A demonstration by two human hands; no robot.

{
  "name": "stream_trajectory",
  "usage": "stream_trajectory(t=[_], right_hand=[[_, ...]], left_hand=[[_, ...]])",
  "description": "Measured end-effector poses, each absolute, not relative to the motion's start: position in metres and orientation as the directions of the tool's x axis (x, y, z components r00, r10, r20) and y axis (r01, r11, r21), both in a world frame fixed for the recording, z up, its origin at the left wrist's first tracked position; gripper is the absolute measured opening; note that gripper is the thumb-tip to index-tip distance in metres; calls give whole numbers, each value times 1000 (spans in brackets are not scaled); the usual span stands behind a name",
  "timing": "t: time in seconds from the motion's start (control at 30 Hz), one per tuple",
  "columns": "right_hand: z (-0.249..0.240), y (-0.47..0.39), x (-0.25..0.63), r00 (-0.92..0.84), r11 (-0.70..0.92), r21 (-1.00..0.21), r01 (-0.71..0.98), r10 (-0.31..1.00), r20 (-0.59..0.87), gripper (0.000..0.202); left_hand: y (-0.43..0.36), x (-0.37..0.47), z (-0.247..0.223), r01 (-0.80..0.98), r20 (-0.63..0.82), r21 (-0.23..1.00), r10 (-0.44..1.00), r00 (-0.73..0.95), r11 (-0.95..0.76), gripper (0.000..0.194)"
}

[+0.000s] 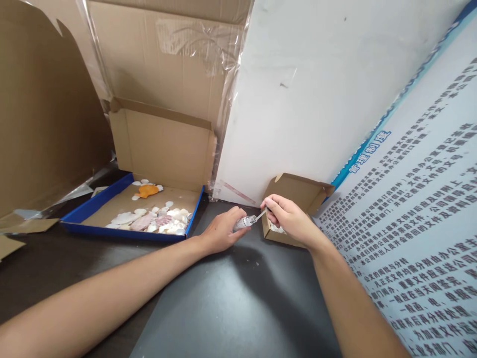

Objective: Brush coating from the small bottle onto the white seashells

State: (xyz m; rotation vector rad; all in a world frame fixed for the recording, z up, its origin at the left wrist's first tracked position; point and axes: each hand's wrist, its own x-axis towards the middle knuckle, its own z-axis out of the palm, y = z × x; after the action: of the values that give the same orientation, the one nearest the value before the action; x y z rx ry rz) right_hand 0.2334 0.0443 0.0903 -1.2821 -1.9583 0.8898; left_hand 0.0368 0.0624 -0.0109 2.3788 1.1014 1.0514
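My left hand point(222, 231) is closed around a small clear bottle point(244, 223) with printing on its side. The bottle lies tilted in the fingers, mouth toward the right. My right hand point(288, 217) pinches a thin pale stick point(262, 214), whose far end is at the bottle's mouth; whether it reaches inside is too small to tell. Just beneath my right hand stands a small open cardboard box point(285, 240) with white pieces point(275, 228) in it, partly hidden by the fingers.
To the left, an open box with blue sides point(126, 234) holds several shell-like white and pinkish pieces point(149, 222) and an orange one point(148, 191). A grey mat point(231, 303) covers the dark table point(33, 283). Cardboard sheets point(167, 64) and a printed board point(421, 209) stand around.
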Motion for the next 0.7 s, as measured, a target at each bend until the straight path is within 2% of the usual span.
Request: stream_trajectory(t=[0.27,0.7], right_hand=[[95,44,239,-281,273,-819,505,949,143,30],[100,42,241,-304,291,-831,474,940,156,31]], left_hand=[[63,37,-8,526,460,575,779,426,-627,20],[70,38,-11,663,360,575,876,321,-479,22]])
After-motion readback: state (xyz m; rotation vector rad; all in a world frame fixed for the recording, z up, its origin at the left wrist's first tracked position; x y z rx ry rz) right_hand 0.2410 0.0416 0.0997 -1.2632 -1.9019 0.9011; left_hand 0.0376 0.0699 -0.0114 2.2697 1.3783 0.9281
